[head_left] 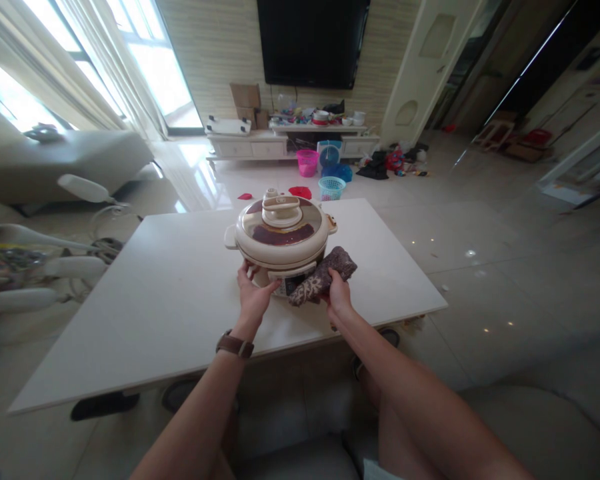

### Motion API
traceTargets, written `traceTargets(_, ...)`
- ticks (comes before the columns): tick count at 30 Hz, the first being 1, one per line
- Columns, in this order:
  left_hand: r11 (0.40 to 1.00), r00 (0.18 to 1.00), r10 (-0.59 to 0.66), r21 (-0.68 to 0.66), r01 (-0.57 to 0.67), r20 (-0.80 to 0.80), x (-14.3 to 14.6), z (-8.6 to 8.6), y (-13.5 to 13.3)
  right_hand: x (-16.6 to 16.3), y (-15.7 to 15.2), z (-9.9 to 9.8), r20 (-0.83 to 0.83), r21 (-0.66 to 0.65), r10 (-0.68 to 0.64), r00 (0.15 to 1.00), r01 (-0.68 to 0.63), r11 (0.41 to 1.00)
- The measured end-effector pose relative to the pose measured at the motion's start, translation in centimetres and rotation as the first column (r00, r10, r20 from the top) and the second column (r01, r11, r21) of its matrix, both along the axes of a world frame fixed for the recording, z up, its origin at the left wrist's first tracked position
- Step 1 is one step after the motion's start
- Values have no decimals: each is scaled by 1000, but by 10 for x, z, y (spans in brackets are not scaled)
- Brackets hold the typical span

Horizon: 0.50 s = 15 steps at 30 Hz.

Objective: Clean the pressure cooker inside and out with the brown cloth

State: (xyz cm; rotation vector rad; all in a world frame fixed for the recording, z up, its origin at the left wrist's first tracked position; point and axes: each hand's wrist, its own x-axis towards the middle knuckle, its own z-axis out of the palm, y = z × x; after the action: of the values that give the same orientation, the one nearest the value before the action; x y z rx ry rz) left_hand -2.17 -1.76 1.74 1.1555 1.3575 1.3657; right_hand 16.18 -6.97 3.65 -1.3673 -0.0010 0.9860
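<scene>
A cream electric cooker [280, 241] with a brown-patterned lid stands on the white table [180, 300], near its front middle. My left hand [253, 293] rests against the cooker's front left side, fingers spread on its wall. My right hand [337, 298] grips a brown patterned cloth [325, 277] and presses it against the cooker's front right side, beside the control panel. A brown watch band sits on my left wrist.
Pink and blue baskets [320, 175] and scattered toys lie on the tiled floor beyond the table. A TV cabinet [260, 143] and wall TV stand at the back. A grey sofa [55, 167] is at left. My knees are just under the table's front edge.
</scene>
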Motion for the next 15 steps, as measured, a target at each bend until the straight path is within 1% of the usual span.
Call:
traceTargets(2, 1000, 1000, -2, -1, 2, 3, 0, -1, 0, 2, 1, -2, 48, -13, 21, 999, -21, 1000)
traceTargets(5, 1000, 1000, -8, -1, 8, 13, 0, -2, 1, 6, 3, -8, 212, -4, 70, 975, -71, 997)
traceTargets(7, 1000, 1000, -12, 4, 12, 17, 0, -2, 1, 8, 5, -13, 304, 19, 76, 950, -85, 996)
traceTargets(8, 1000, 1000, -13, 7, 13, 18, 0, -1, 0, 9, 7, -15, 322, 32, 70, 944, -84, 996)
traceTargets(10, 1000, 1000, -12, 10, 12, 16, 1, 0, -1, 8, 11, -19, 295, 52, 46, 954, -64, 997)
traceTargets(12, 1000, 1000, -8, 7, 7, 16, 1, 2, -2, 5, 14, -25, 212, 70, 13, 977, -29, 997)
traceTargets(15, 1000, 1000, -5, -9, 6, 20, 1, 5, -2, -8, 13, -39, 113, 136, 4, 994, -20, 990)
